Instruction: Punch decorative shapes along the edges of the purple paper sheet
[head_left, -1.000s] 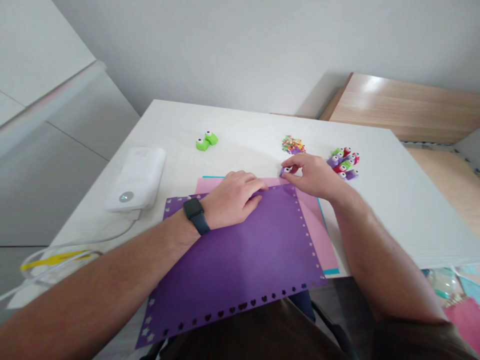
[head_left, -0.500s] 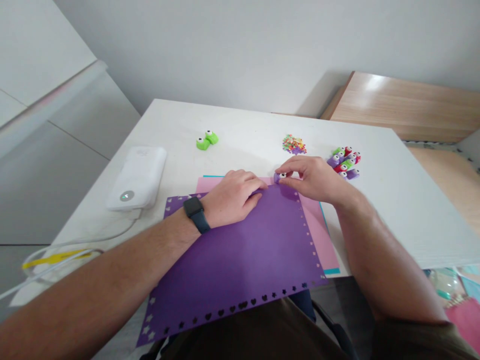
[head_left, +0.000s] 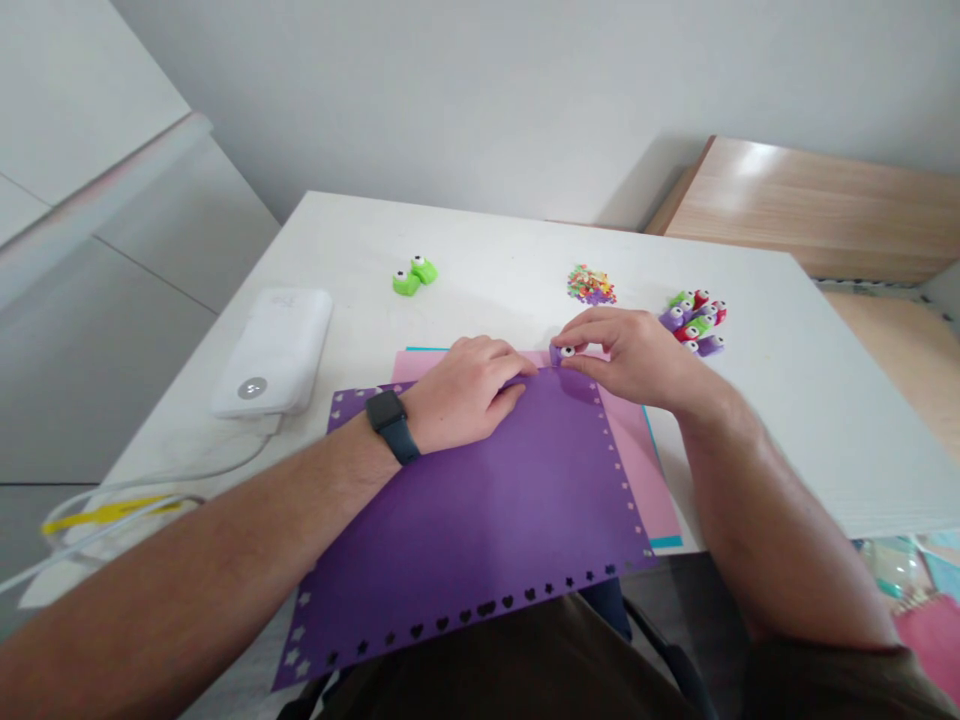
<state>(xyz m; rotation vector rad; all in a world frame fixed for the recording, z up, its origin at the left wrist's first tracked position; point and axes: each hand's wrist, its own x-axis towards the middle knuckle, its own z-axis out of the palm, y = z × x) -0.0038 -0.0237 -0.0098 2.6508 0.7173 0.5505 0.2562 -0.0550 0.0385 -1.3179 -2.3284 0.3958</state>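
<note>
A purple sheet of paper (head_left: 480,520) with star and heart holes along its edges lies on a pink sheet (head_left: 645,470) and a teal one on the white table (head_left: 787,400). My left hand (head_left: 465,395), a dark watch on its wrist, presses down on the purple sheet near its far edge, fingers curled. My right hand (head_left: 630,355) pinches a small purple punch with eyes (head_left: 561,352) at the sheet's far edge, close to my left fingertips.
Two green punches (head_left: 414,276) sit at the far middle. A heap of coloured paper bits (head_left: 591,286) and a cluster of several small punches (head_left: 696,322) lie far right. A white device (head_left: 274,352) with a cable is at left. A wooden bench stands behind.
My right hand slid the purple punch left along the sheet's far edge, from the corner towards my left fingertips. My left hand stayed put.
</note>
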